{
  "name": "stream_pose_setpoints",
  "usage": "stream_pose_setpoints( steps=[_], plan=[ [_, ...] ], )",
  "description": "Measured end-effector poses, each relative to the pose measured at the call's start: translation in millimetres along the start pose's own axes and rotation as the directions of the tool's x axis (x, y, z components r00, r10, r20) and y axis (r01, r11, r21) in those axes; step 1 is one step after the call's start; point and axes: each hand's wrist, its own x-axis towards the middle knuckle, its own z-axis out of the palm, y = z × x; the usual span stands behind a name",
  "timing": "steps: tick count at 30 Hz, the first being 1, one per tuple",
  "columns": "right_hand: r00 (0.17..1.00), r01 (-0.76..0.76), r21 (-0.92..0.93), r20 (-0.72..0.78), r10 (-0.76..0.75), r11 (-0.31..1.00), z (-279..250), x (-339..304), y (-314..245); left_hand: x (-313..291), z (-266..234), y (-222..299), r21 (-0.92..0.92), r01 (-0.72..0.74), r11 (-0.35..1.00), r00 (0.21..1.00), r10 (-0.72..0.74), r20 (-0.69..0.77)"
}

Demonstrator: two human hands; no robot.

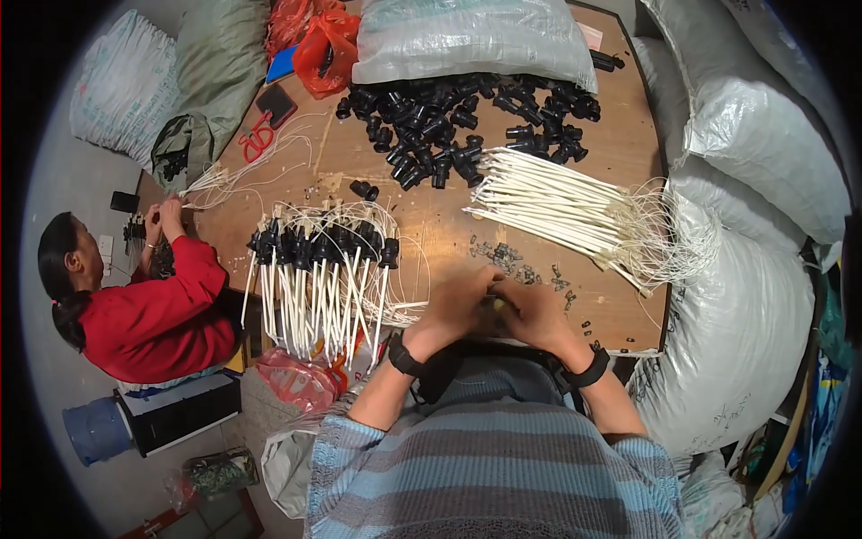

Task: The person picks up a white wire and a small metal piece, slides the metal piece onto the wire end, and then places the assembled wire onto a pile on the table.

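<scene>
My left hand [456, 307] and my right hand [537, 313] meet at the table's near edge, with fingers bent inward and pressed together. Between them is a small item, dark with a yellowish spot; blur and the fingers hide its kind. Just beyond lie small metallic clips or terminals [503, 257], scattered across the wood. To the left, black lamp sockets on white tubes with wires [325, 260] lie in a row, their tubes reaching past the edge. White tubes with thin wire ends [557, 211] form a bundle to the right.
Loose black sockets [422, 126] are heaped at the back before a white woven sack [471, 40]. Bulky sacks [736, 332] crowd the table's right side. Red-handled scissors [257, 139] lie far left. A co-worker in a red top [157, 314] handles parts at the left edge.
</scene>
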Motion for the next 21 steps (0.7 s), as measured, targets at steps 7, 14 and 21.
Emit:
stream_pose_setpoints(
  steps=[7,14,21],
  plan=[
    [0.997,-0.075,-0.132,-0.014,0.073,0.988,-3,-3,-1,-6,0,-7,-0.057,-0.265,0.962,0.918,0.234,-0.321],
    [1.000,0.002,-0.217,0.021,0.003,0.976,2,-6,2,-17,3,-7,-0.111,-0.237,0.965,0.898,0.174,-0.405],
    [0.999,0.035,0.096,0.002,-0.036,0.995,8,-12,14,-16,-4,-9,-0.060,-0.372,0.926,0.884,0.334,-0.327]
  ],
)
